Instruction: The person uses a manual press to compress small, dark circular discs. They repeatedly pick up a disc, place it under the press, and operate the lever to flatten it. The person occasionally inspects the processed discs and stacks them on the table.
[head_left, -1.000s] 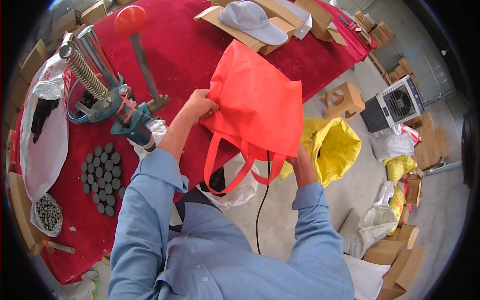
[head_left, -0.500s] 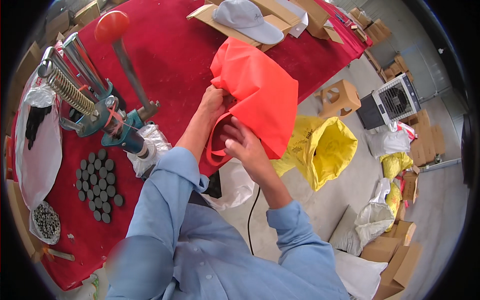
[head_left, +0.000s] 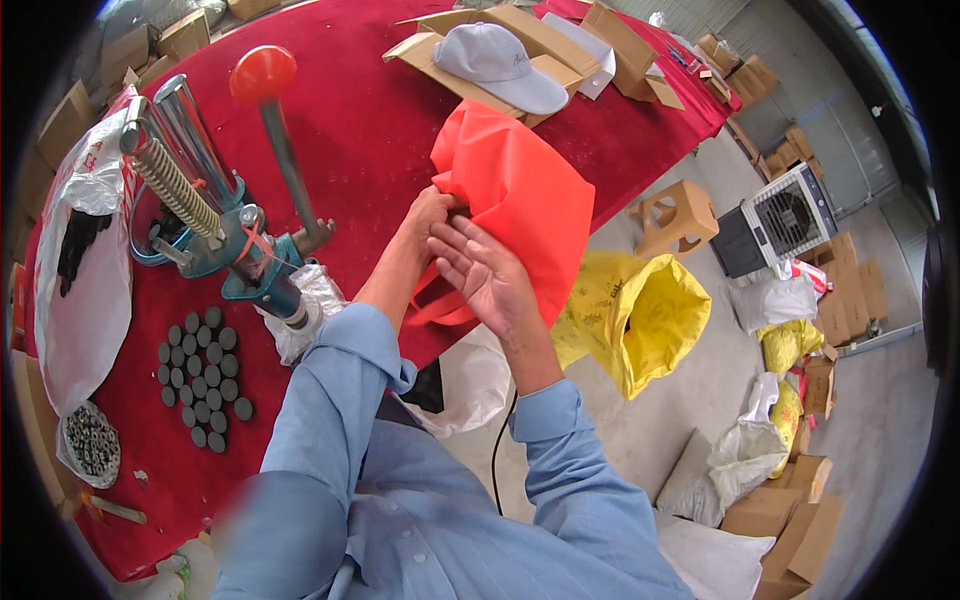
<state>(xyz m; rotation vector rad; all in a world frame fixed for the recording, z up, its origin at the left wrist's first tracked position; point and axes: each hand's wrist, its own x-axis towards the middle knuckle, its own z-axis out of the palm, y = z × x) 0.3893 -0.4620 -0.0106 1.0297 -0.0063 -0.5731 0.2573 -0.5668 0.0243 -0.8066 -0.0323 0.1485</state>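
Observation:
A bright orange-red cloth bag [head_left: 528,195] is held up in front of me at the table's right edge. The fingers of my left hand [head_left: 430,212] are closed on the bag's left edge, partly tucked behind the cloth. Against its near side lies my right hand [head_left: 485,275], palm turned up and fingers stretched toward the left wrist, gripping nothing. A strap loop of the bag [head_left: 440,305] hangs below the hands, partly hidden by the right one.
On the red-covered table [head_left: 345,190], a teal hand press [head_left: 245,255] with a red-knobbed lever stands left, beside several dark round discs [head_left: 205,378]. A grey cap [head_left: 490,62] rests on cardboard at the back. To the right are a yellow sack [head_left: 665,325], a stool [head_left: 680,218] and a fan unit [head_left: 785,215].
My right hand has turned palm up and its fingers have moved away from the strap loop toward my left wrist. My left hand keeps its hold on the bag. The view has shifted slightly.

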